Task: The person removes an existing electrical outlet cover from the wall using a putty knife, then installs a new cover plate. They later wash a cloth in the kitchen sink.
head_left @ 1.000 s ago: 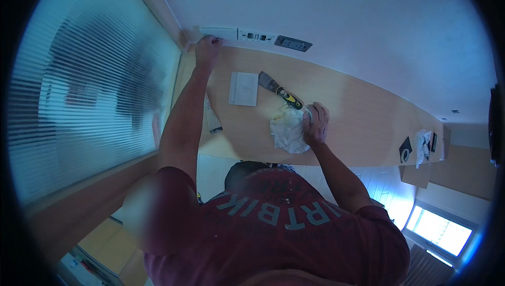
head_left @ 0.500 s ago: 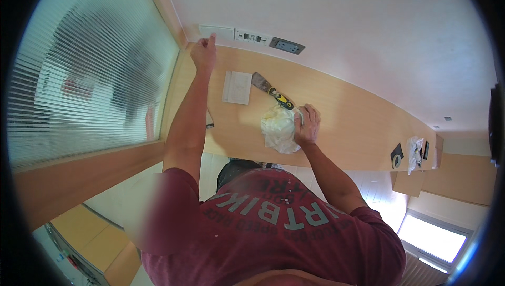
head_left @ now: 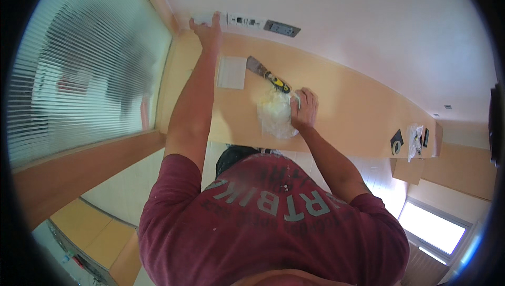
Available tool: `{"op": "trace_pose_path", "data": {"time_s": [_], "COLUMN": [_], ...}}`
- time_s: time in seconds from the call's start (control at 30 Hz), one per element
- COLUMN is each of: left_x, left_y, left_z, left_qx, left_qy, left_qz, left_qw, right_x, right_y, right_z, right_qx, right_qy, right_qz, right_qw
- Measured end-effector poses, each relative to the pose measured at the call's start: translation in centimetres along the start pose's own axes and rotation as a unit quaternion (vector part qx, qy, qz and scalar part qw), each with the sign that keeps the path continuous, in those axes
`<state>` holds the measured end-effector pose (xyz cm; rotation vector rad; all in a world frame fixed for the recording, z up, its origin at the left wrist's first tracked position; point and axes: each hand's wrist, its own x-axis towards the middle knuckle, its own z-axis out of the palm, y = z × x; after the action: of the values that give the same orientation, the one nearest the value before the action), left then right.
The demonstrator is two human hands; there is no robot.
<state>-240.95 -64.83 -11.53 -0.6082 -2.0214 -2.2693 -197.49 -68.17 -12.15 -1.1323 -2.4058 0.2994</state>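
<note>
At the wall, my left hand (head_left: 208, 32) reaches up with thumb and fingers spread across a white blank wall plate (head_left: 202, 19), touching its face and partly covering it. My right hand (head_left: 306, 108) rests palm down on the wooden counter (head_left: 347, 107), fingers stretched and thumb against a crumpled clear plastic bag (head_left: 276, 115). Whitish and yellowish material shows in the bag. A putty knife (head_left: 269, 76) with a black and yellow handle lies just beyond it. To its left sits a flat white square plate (head_left: 231, 72).
Right of the wall plate are a white socket plate (head_left: 245, 21) and a grey socket (head_left: 282, 28). A ribbed glass panel (head_left: 94, 75) in a wooden frame stands left. At the counter's far right lie a tape roll (head_left: 396, 146) and a plastic bag with things inside (head_left: 415, 141).
My left hand has gone from a closed pose at the wall plate's lower edge to fingers spread across its face. My right hand stays beside the bag. The whole view has shifted slightly.
</note>
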Motion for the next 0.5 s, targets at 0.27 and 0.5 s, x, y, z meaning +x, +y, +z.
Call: {"op": "trace_pose_path", "data": {"time_s": [0.27,0.5], "left_x": [1.2,1.9], "left_y": [1.5,3.1], "left_z": [-3.9,-2.2], "left_qx": [0.059,-0.129], "left_qy": [0.012,-0.020], "left_qz": [-0.134,-0.209], "left_qw": [0.989,0.969], "right_x": [0.5,0.1], "right_y": [-0.2,0.1], "right_z": [-0.2,-0.2], "right_qx": [0.024,0.024], "right_qy": [0.008,0.001], "right_qz": [-0.003,0.027], "right_qw": [1.000,0.999]}}
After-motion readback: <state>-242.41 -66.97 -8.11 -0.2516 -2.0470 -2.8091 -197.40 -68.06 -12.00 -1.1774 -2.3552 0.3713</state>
